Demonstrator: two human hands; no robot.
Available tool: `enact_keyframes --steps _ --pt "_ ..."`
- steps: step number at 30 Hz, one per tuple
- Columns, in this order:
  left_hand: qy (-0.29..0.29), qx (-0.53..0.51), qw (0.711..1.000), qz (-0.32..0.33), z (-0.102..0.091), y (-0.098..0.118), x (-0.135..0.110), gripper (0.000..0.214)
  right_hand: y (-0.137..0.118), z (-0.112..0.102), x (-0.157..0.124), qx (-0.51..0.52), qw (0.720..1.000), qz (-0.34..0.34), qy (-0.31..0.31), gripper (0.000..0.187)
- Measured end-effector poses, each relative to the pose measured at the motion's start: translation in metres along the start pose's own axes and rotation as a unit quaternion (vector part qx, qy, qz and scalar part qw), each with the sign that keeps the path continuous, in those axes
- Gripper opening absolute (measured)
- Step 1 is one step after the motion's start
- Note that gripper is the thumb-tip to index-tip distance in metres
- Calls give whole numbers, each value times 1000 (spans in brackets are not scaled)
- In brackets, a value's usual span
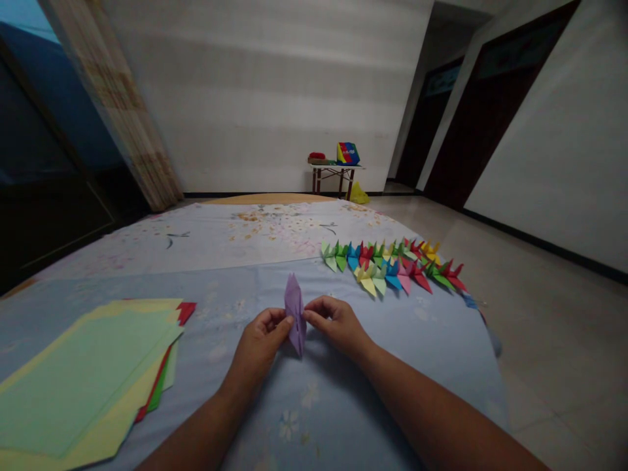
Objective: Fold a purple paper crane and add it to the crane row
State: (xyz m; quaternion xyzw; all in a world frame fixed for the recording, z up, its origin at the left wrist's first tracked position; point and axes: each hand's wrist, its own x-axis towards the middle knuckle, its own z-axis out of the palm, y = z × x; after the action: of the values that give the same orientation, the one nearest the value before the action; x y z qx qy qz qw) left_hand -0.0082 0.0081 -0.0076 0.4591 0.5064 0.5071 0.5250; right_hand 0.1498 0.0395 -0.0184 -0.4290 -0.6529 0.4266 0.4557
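As hands (261, 341) (337, 325) pinch its edges, purple origami (294, 314) stands.

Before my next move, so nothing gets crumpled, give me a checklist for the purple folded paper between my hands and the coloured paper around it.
Grip on the purple folded paper piece: ok, pinched between the fingers of the left hand and the right hand.
Folds in the piece: cannot tell, the fingers cover its middle.
Stack of pale green and yellow paper sheets: ok, to the left of the left hand, not touching it.
Row of multicoloured folded paper cranes: ok, beyond both hands, apart from them.
Light blue bedsheet: ok, lying flat under the hands.
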Motion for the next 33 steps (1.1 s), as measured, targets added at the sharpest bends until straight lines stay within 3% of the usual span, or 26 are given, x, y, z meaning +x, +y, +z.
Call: enact_keyframes --steps 6,15,24,33 --pt "-21 -15 1000 8 2 2 -2 24 -4 0 0 -33 999 -20 20 13" --pt "-2 25 999 36 -1 5 -6 24 -16 5 -4 -157 976 -137 56 5" --pt "39 114 988 98 -6 2 -5 23 -23 19 -6 -163 978 -125 47 6" --pt "55 159 978 121 -5 13 -12 21 -14 20 -11 -136 972 -186 53 6"
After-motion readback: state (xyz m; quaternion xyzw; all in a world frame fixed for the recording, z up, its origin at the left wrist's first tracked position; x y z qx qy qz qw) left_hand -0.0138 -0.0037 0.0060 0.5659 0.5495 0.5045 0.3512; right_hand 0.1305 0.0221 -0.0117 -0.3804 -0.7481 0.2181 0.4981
